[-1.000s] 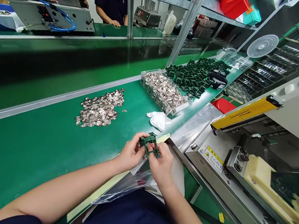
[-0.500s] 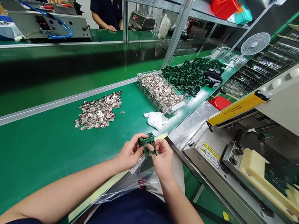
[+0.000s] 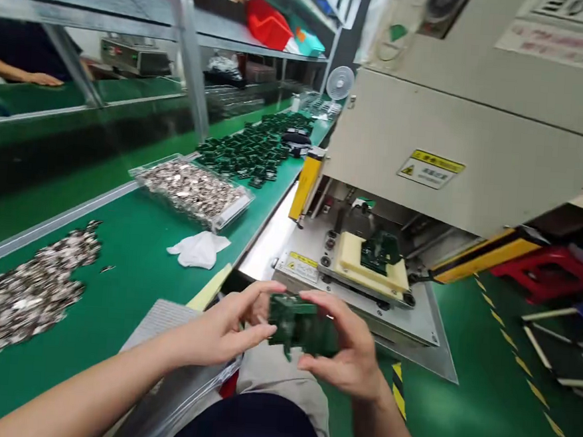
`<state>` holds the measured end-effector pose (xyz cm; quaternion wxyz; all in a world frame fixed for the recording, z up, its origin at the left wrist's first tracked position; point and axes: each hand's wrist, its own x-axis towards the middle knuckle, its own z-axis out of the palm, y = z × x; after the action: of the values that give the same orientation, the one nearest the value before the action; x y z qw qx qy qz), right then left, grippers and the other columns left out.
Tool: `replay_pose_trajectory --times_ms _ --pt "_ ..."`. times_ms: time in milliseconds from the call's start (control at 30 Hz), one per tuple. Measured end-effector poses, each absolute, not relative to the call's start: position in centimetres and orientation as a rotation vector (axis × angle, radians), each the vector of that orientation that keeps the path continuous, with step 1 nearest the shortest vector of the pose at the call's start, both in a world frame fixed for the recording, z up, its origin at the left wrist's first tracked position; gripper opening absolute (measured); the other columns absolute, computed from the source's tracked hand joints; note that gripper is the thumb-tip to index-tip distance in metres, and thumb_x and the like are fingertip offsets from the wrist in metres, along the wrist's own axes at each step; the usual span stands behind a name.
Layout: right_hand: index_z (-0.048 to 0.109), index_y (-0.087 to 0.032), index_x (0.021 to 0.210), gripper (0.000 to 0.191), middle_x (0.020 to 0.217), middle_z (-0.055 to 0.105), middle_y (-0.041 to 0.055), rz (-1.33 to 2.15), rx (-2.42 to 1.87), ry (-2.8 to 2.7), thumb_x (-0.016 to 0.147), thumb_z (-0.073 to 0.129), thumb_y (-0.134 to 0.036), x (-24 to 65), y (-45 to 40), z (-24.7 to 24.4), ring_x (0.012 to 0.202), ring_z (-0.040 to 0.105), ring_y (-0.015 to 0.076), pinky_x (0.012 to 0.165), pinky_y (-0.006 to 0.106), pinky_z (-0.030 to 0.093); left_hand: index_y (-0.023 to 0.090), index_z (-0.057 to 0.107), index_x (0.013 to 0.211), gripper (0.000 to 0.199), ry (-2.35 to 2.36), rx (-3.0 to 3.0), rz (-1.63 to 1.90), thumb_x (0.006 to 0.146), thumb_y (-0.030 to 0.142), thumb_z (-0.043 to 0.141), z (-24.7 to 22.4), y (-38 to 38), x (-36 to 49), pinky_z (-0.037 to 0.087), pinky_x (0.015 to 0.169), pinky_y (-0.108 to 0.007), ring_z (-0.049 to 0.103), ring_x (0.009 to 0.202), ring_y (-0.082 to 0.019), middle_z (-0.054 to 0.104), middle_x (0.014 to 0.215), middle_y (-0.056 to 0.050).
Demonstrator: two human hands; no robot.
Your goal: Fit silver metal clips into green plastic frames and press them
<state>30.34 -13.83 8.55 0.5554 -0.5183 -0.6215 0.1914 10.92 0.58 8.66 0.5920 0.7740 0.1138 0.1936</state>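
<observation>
A dark green part point(image 3: 297, 322), blurred by motion, is held between both hands over my lap. My left hand point(image 3: 229, 324) grips its left end with fingers and thumb. Its right end is in my right hand point(image 3: 349, 349), fingers above and thumb below. Beyond the hands, another green part point(image 3: 380, 251) lies in the cream fixture point(image 3: 351, 256) of the machine. On the green table, a white cloth point(image 3: 199, 249) lies in front of a clear tray point(image 3: 242, 205) of small metal pieces. A loose pile of metal pieces point(image 3: 32, 287) spreads at the left.
Many green parts point(image 3: 256, 146) cover the table behind the tray. The machine housing point(image 3: 401, 140) overhangs the fixture, with a yellow bar point(image 3: 306, 186) on its left and another point(image 3: 488, 255) on its right. A red stool point(image 3: 542, 269) stands on the right. A person's hand point(image 3: 44, 80) rests at the far left.
The view has swung right, bringing the machine and its fixture into the middle. Both hands have moved farther apart around the green part, which has come away from the table edge.
</observation>
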Motion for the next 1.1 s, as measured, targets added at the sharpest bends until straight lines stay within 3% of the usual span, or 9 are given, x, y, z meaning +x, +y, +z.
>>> replay_pose_trajectory --times_ms 100,200,300,400,467,567,767,933,1100 --pt "0.062 -0.024 0.125 0.064 0.118 0.062 0.0127 0.145 -1.258 -0.969 0.072 0.083 -0.054 34.9 -18.4 8.3 0.102 0.061 0.0308 0.080 0.040 0.054 0.025 0.047 0.135 0.054 0.133 1.931 0.499 0.084 0.028 0.065 11.0 1.4 17.8 0.053 0.094 -0.039 0.062 0.114 -0.027 0.064 0.123 -0.012" --pt "0.067 -0.022 0.116 0.061 0.111 0.062 0.0093 -0.159 -1.139 -0.553 0.066 0.089 -0.048 38.9 -21.0 8.1 0.083 0.062 0.0216 0.063 0.030 0.052 0.019 0.049 0.133 0.063 0.118 2.082 0.644 0.076 0.034 0.073 12.5 1.9 25.8 0.043 0.106 -0.049 0.052 0.127 -0.033 0.056 0.136 -0.016" --pt "0.068 -0.021 0.112 0.060 0.106 0.063 0.0070 -0.247 -1.111 -0.482 0.060 0.092 -0.041 41.5 -21.5 8.3 0.076 0.061 0.0179 0.057 0.026 0.048 0.014 0.051 0.132 0.074 0.164 2.100 0.580 0.067 0.036 0.080 12.9 2.1 32.1 0.043 0.104 -0.055 0.054 0.123 -0.038 0.058 0.132 -0.020" --pt "0.066 -0.021 0.117 0.061 0.113 0.063 0.0081 -0.240 -1.189 -0.593 0.064 0.090 -0.040 43.2 -20.5 9.0 0.094 0.062 0.0235 0.073 0.032 0.053 0.014 0.057 0.125 0.071 0.172 1.971 0.521 0.063 0.035 0.083 13.1 2.4 34.6 0.050 0.097 -0.051 0.063 0.107 -0.032 0.067 0.113 -0.016" --pt "0.064 -0.021 0.121 0.060 0.115 0.063 0.0089 -0.201 -1.285 -0.719 0.068 0.087 -0.038 44.1 -19.3 9.7 0.104 0.060 0.0261 0.084 0.037 0.052 0.015 0.058 0.124 0.070 0.165 1.827 0.568 0.062 0.034 0.084 13.4 2.9 33.4 0.049 0.098 -0.046 0.063 0.106 -0.027 0.066 0.111 -0.013" --pt "0.061 -0.022 0.124 0.062 0.108 0.064 0.0084 -0.127 -1.508 -0.933 0.071 0.084 -0.043 45.2 -17.1 10.9 0.094 0.062 0.0261 0.081 0.038 0.053 0.018 0.056 0.124 0.066 0.192 1.690 0.609 0.066 0.032 0.083 13.6 4.1 28.0 0.046 0.103 -0.041 0.060 0.112 -0.024 0.062 0.116 -0.011" --pt "0.063 -0.023 0.121 0.056 0.103 0.065 0.0083 0.047 -1.909 -1.244 0.076 0.072 -0.055 46.6 -13.4 12.6 0.098 0.061 0.0293 0.086 0.044 0.051 0.027 0.053 0.123 0.057 0.443 1.768 0.340 0.073 0.035 0.078 9.3 6.2 13.5 0.045 0.105 -0.040 0.057 0.119 -0.027 0.058 0.127 -0.008" --pt "0.058 -0.021 0.130 0.066 0.119 0.062 0.0112 0.085 -1.899 -1.193 0.077 0.068 -0.059 46.6 -13.2 11.4 0.114 0.056 0.0312 0.097 0.047 0.046 0.026 0.056 0.120 0.054 0.506 1.765 0.239 0.072 0.038 0.078 4.4 6.0 10.3 0.042 0.108 -0.044 0.049 0.128 -0.031 0.027 0.155 -0.011" --pt "0.062 -0.020 0.120 0.061 0.124 0.060 0.0138 -0.345 -2.023 -0.777 0.081 0.053 -0.065 45.6 -18.7 8.6 0.112 0.057 0.0353 0.095 0.053 0.047 0.024 0.057 0.118 0.058 0.354 1.677 0.138 0.066 0.033 0.083 3.0 6.1 13.1 0.035 0.113 -0.045 0.040 0.137 -0.031 0.012 0.161 -0.011"
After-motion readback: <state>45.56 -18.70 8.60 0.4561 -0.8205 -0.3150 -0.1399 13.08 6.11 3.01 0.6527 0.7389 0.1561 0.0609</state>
